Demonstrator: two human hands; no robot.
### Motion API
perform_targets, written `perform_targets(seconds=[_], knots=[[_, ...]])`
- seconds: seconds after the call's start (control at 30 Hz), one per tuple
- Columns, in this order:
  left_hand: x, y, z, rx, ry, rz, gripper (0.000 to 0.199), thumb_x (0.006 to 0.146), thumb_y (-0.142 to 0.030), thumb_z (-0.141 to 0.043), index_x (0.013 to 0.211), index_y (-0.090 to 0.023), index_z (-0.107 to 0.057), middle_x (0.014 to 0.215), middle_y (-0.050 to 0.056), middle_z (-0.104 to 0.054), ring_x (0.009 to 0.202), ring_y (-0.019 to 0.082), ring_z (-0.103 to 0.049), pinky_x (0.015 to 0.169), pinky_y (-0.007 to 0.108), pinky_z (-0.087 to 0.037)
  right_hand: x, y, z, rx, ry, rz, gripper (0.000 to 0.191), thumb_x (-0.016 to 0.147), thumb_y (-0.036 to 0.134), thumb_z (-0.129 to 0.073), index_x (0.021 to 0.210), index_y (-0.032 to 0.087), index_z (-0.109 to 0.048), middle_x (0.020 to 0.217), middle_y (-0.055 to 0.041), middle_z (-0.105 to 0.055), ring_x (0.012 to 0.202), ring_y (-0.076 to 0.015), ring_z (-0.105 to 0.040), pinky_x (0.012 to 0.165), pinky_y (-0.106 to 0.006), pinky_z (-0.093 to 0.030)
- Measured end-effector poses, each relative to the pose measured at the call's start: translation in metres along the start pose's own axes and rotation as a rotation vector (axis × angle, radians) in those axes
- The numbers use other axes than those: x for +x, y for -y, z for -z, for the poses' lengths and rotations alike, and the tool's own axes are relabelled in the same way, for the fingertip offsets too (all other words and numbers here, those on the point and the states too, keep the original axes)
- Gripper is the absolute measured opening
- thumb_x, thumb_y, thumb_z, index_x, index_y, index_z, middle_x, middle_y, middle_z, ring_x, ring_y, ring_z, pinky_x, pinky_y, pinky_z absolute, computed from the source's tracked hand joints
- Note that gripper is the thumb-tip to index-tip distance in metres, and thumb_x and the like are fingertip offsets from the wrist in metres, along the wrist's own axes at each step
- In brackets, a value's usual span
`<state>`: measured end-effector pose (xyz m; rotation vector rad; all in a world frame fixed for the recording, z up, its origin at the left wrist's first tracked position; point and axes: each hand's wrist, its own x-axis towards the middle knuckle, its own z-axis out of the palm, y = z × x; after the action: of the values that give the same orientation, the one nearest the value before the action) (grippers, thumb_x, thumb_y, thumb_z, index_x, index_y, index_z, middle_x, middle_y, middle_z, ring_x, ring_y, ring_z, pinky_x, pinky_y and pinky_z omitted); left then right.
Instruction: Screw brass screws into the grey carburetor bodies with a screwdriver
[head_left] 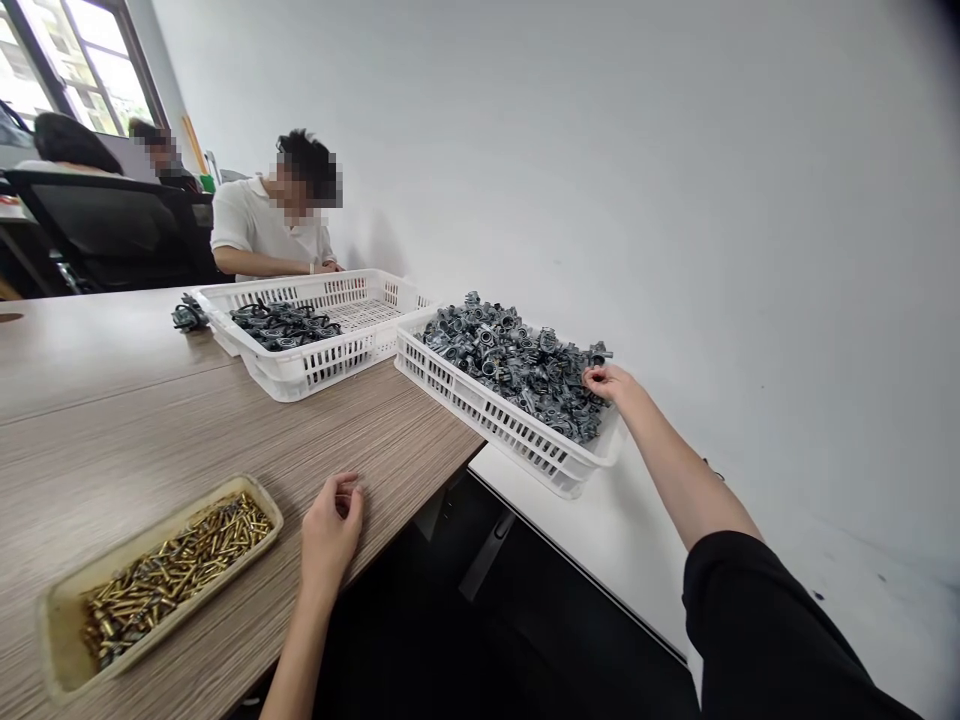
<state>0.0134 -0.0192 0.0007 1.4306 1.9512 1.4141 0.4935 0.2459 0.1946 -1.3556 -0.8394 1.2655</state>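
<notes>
Head view: my right hand (606,381) is touching grey metal parts (517,350) in the heaped basket (480,405), its grip unclear to me; left of it, my left hand (332,520) is resting loosely spread. Parts are seeming stiff, graspable by rims.

Our left hand (331,525) sits palm inward at the tabletop's (405,430) near edge, fingers loosely curled, a gap showing between them and the thumb; the left forearm (300,630) slants up from below that edge. Our right arm (682,460) reaches out past the tabletop, bare below a black sleeve (757,620). Our right hand (611,384) is at the basket's (450,385) right end, fingertips bent toward the thumb; their grip is too small to tell.
</notes>
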Motion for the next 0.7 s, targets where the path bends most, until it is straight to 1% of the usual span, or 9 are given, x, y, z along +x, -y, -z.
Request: perform_targets(seconds=[0.07,0.13,0.27,0.33,0.4,0.47,0.5,0.57,0.7], knots=[[0.0,0.0,0.0,0.003,-0.003,-0.005,0.033,0.09,-0.048,-0.052,0.106,-0.021,-0.064,0.082,0.003,-0.07,0.073,0.021,-0.067,0.074,0.034,-0.053,-0.001,-0.001,-0.002,0.103,-0.046,-0.044,0.04,0.097,0.039,-0.063,0.131,0.017,-0.059,0.13,-0.0104,-0.061,0.109,-0.0229,-0.064,0.091,-0.044,-0.056],[0.0,-0.001,0.0,0.004,-0.009,-0.008,0.033,0.09,-0.048,-0.052,0.106,-0.021,-0.064,0.082,0.003,-0.07,0.072,0.021,-0.068,0.073,0.034,-0.054,-0.004,-0.003,-0.006,0.176,-0.059,-0.068,0.04,0.098,0.039,-0.063,0.131,0.017,-0.059,0.129,-0.0102,-0.061,0.108,-0.0224,-0.064,0.09,-0.044,-0.057],[0.0,-0.001,0.0,-0.007,-0.016,-0.02,0.034,0.089,-0.048,-0.052,0.106,-0.021,-0.064,0.08,0.003,-0.07,0.071,0.021,-0.067,0.072,0.034,-0.054,-0.014,-0.006,-0.018,0.297,-0.016,-0.1,0.037,0.098,0.037,-0.063,0.128,0.017,-0.06,0.124,-0.0092,-0.063,0.101,-0.0201,-0.065,0.085,-0.04,-0.058],[0.0,-0.001,0.0,-0.015,-0.013,-0.028,0.034,0.09,-0.047,-0.052,0.106,-0.02,-0.064,0.079,0.003,-0.07,0.071,0.021,-0.067,0.072,0.034,-0.054,-0.022,-0.007,-0.026,0.335,0.039,-0.11,0.033,0.098,0.036,-0.063,0.125,0.016,-0.061,0.117,-0.0077,-0.065,0.093,-0.0171,-0.066,0.078,-0.035,-0.059],[0.0,0.001,-0.001,-0.016,-0.01,-0.03,0.033,0.091,-0.047,-0.052,0.106,-0.02,-0.064,0.08,0.003,-0.07,0.071,0.021,-0.068,0.072,0.034,-0.054,-0.032,-0.008,-0.033,0.358,0.109,-0.118,0.026,0.099,0.032,-0.061,0.118,0.015,-0.062,0.105,-0.0046,-0.065,0.079,-0.0123,-0.063,0.066,-0.027,-0.056],[0.0,0.002,-0.002,-0.013,-0.008,-0.027,0.033,0.091,-0.047,-0.052,0.107,-0.021,-0.064,0.081,0.003,-0.069,0.071,0.021,-0.068,0.071,0.033,-0.054,-0.044,-0.007,-0.042,0.367,0.19,-0.123,0.01,0.099,0.021,-0.058,0.107,0.015,-0.061,0.092,-0.0011,-0.061,0.067,-0.008,-0.056,0.054,-0.018,-0.05],[0.0,0.003,-0.002,-0.014,-0.009,-0.027,0.033,0.091,-0.047,-0.052,0.107,-0.021,-0.064,0.081,0.003,-0.069,0.071,0.021,-0.068,0.071,0.033,-0.054,-0.05,-0.007,-0.046,0.366,0.234,-0.124,0.006,0.098,0.014,-0.056,0.102,0.016,-0.06,0.087,-0.0003,-0.058,0.064,-0.007,-0.053,0.05,-0.016,-0.047],[0.0,0.004,-0.002,-0.022,-0.013,-0.031,0.032,0.091,-0.047,-0.053,0.107,-0.021,-0.064,0.08,0.002,-0.069,0.071,0.02,-0.068,0.07,0.033,-0.054,-0.064,-0.008,-0.057,0.358,0.323,-0.121,0.014,0.094,0.005,-0.054,0.094,0.018,-0.057,0.083,-0.0005,-0.054,0.062,-0.007,-0.051,0.046,-0.013,-0.045],[-0.001,0.003,-0.002,-0.034,-0.025,-0.043,0.031,0.091,-0.045,-0.053,0.105,-0.02,-0.064,0.079,0.002,-0.069,0.069,0.02,-0.067,0.07,0.032,-0.054,-0.094,-0.011,-0.082,0.317,0.493,-0.112,0.018,0.089,0.003,-0.059,0.094,0.02,-0.056,0.085,-0.0022,-0.054,0.065,-0.009,-0.05,0.046,-0.014,-0.047]])
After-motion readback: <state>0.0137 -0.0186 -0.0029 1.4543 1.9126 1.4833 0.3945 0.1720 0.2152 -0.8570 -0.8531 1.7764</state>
